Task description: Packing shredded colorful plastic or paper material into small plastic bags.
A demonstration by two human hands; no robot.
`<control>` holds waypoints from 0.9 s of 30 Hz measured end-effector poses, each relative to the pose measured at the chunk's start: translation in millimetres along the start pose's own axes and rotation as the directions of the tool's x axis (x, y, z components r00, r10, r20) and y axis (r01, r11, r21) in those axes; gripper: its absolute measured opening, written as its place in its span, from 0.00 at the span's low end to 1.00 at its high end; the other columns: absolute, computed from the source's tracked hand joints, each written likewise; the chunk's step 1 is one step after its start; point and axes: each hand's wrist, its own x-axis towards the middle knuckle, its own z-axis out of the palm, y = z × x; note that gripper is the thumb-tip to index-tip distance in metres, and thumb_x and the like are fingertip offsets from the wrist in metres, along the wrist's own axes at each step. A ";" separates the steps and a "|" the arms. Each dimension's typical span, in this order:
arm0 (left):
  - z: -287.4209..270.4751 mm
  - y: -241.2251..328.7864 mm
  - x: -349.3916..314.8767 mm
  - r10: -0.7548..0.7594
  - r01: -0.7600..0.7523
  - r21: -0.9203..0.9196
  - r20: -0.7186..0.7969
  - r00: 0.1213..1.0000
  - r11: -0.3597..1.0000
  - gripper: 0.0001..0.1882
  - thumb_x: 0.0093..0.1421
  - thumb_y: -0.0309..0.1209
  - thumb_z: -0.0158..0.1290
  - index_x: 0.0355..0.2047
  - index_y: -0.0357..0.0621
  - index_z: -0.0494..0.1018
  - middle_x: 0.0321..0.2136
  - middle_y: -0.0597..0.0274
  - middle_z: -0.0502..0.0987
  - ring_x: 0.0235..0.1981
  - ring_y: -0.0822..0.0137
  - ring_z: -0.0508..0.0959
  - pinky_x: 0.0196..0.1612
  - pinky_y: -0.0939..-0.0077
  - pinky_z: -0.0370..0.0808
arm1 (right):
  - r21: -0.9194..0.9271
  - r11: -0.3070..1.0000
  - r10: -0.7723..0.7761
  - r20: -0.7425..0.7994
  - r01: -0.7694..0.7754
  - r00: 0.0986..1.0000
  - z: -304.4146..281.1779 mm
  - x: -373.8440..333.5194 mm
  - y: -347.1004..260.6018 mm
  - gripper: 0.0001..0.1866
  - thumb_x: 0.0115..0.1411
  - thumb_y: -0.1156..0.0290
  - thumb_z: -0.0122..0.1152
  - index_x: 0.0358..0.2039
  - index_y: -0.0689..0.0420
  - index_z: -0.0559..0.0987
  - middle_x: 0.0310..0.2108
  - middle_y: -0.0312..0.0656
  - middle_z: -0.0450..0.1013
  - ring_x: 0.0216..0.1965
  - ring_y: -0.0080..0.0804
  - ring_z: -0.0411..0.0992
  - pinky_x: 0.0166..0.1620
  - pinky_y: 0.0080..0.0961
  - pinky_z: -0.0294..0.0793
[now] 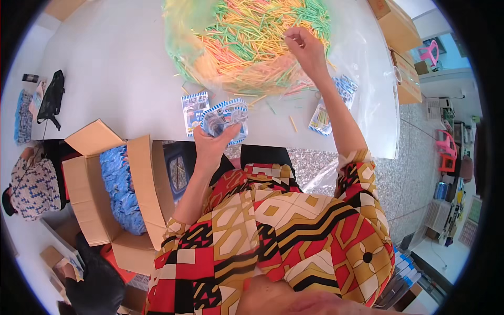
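My left hand (211, 149) is closed on a clear plastic packet (224, 116) with blue-and-white striped edges, held just above the table's near edge. The packet's mouth looks spread. Under and beside it lies another striped packet (195, 107). My right hand (307, 50) hovers over a big heap of thin sticks (252, 37) in green, yellow, orange and pink, its fingers bent together. Whatever those fingertips hold, if anything, is too small to make out. A large clear plastic bag (202, 65) surrounds the heap. Below my right forearm, more striped packets (320, 118) rest on the table.
A white table (115, 68) spans the front. At my left stands an open cardboard box (86, 194) full of blue packets (122, 184). Cardboard cartons (404, 73) are stacked past the table's right side. Another person (37, 184) sits at far left. Some loose sticks (293, 124) lie about.
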 end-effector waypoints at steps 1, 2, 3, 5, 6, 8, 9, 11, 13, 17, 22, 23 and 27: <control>-1.5 -1.4 -1.1 -0.022 0.022 -0.004 -0.008 1.000 1.000 0.15 0.49 0.21 0.60 0.38 0.34 0.74 0.32 0.62 0.78 0.32 0.75 0.77 0.39 0.79 0.74 | -0.143 0.986 -0.096 -0.054 0.087 0.994 -3.2 8.6 17.3 0.13 0.55 0.73 0.55 0.43 0.55 0.74 0.40 0.41 0.72 0.34 0.29 0.71 0.41 0.27 0.72; -3.0 -2.7 -2.9 -0.044 0.043 -0.008 -0.020 0.999 0.999 0.14 0.49 0.21 0.60 0.38 0.35 0.74 0.32 0.62 0.78 0.31 0.75 0.77 0.38 0.79 0.74 | -0.285 0.944 -0.198 -0.088 0.166 0.976 -4.2 14.4 30.4 0.15 0.53 0.74 0.57 0.43 0.57 0.73 0.39 0.42 0.72 0.33 0.30 0.71 0.40 0.26 0.72; -0.4 -2.4 -3.4 -0.047 0.047 -0.014 -0.024 0.999 0.999 0.14 0.49 0.21 0.60 0.38 0.35 0.74 0.32 0.62 0.78 0.31 0.75 0.77 0.38 0.79 0.74 | -0.289 0.943 -0.197 -0.081 0.166 0.977 -7.3 19.5 36.9 0.15 0.53 0.74 0.57 0.43 0.57 0.73 0.39 0.42 0.72 0.33 0.30 0.71 0.40 0.26 0.72; 6.2 -0.9 -3.9 -0.061 0.060 -0.040 -0.028 0.998 0.997 0.12 0.50 0.21 0.60 0.37 0.35 0.75 0.31 0.63 0.78 0.31 0.76 0.77 0.37 0.80 0.74 | -0.499 0.833 -0.280 -0.011 0.238 0.960 -14.0 27.9 50.4 0.19 0.50 0.73 0.58 0.45 0.57 0.73 0.40 0.43 0.71 0.37 0.36 0.70 0.42 0.28 0.70; 5.6 -1.0 -3.8 -0.064 0.062 -0.042 -0.031 0.997 0.997 0.12 0.50 0.21 0.60 0.37 0.35 0.75 0.31 0.63 0.78 0.31 0.76 0.77 0.37 0.80 0.74 | -0.499 0.833 -0.278 -0.007 0.238 0.960 -14.6 32.2 53.1 0.19 0.50 0.73 0.58 0.45 0.57 0.73 0.40 0.43 0.71 0.37 0.36 0.70 0.42 0.28 0.70; 4.4 -1.1 -3.2 -0.075 0.075 -0.035 -0.009 0.997 0.997 0.12 0.50 0.21 0.59 0.36 0.36 0.75 0.31 0.64 0.78 0.31 0.77 0.76 0.37 0.80 0.74 | -0.561 0.726 -0.420 0.094 0.397 0.903 -14.9 38.2 58.9 0.21 0.49 0.71 0.59 0.46 0.57 0.72 0.41 0.44 0.69 0.41 0.41 0.69 0.45 0.31 0.69; 3.3 -2.0 -3.0 -0.077 0.076 -0.037 -0.015 0.997 0.996 0.12 0.50 0.21 0.59 0.36 0.36 0.75 0.31 0.64 0.78 0.31 0.77 0.76 0.37 0.80 0.74 | -0.558 0.727 -0.419 0.100 0.400 0.902 -13.2 39.7 55.1 0.21 0.49 0.71 0.59 0.46 0.57 0.72 0.41 0.44 0.69 0.41 0.41 0.69 0.45 0.31 0.69; 1.0 -3.8 -2.8 -0.086 0.086 -0.032 -0.010 0.996 0.996 0.12 0.50 0.21 0.59 0.37 0.37 0.75 0.31 0.65 0.78 0.30 0.77 0.76 0.37 0.80 0.74 | -0.519 0.786 -0.297 0.156 0.335 0.942 -11.3 43.6 46.8 0.22 0.49 0.69 0.60 0.46 0.57 0.72 0.43 0.44 0.69 0.45 0.43 0.67 0.48 0.32 0.67; 2.5 -2.7 -2.4 -0.093 0.092 -0.040 -0.008 0.996 0.995 0.12 0.51 0.21 0.59 0.37 0.37 0.75 0.31 0.65 0.78 0.30 0.77 0.76 0.36 0.81 0.74 | -0.512 0.792 -0.288 0.167 0.332 0.943 -10.5 46.0 46.7 0.22 0.49 0.68 0.60 0.46 0.57 0.72 0.43 0.45 0.69 0.46 0.43 0.67 0.48 0.32 0.67; 4.1 -2.6 -1.8 -0.118 0.118 -0.032 0.004 0.993 0.993 0.12 0.51 0.21 0.59 0.37 0.37 0.75 0.31 0.65 0.78 0.30 0.78 0.76 0.36 0.81 0.74 | -0.491 0.793 -0.345 0.124 0.360 0.930 -6.4 50.8 53.0 0.23 0.48 0.62 0.62 0.44 0.57 0.73 0.43 0.47 0.68 0.46 0.47 0.66 0.48 0.38 0.67; 0.4 -5.9 -2.3 -0.114 0.114 -0.025 0.007 0.993 0.993 0.12 0.51 0.22 0.59 0.37 0.37 0.75 0.31 0.65 0.78 0.30 0.78 0.75 0.36 0.82 0.73 | -0.675 0.675 -0.354 0.060 0.299 0.933 22.6 51.7 47.5 0.24 0.49 0.58 0.63 0.44 0.57 0.72 0.42 0.47 0.68 0.46 0.46 0.66 0.48 0.36 0.66; 0.4 -5.9 -2.7 -0.112 0.111 -0.026 0.000 0.994 0.993 0.12 0.51 0.23 0.59 0.37 0.37 0.75 0.31 0.65 0.78 0.30 0.78 0.75 0.36 0.82 0.73 | -0.717 0.643 -0.355 0.031 0.268 0.934 27.7 50.9 46.4 0.23 0.49 0.57 0.63 0.42 0.57 0.73 0.41 0.46 0.69 0.45 0.46 0.66 0.47 0.38 0.66; 3.1 -3.4 -2.9 -0.109 0.109 -0.032 0.015 0.994 0.994 0.11 0.51 0.23 0.59 0.37 0.37 0.75 0.30 0.65 0.78 0.29 0.78 0.75 0.35 0.82 0.73 | -0.760 0.589 -0.442 -0.017 0.276 0.897 35.1 46.8 50.3 0.20 0.50 0.57 0.62 0.39 0.57 0.72 0.38 0.45 0.69 0.43 0.45 0.66 0.45 0.38 0.66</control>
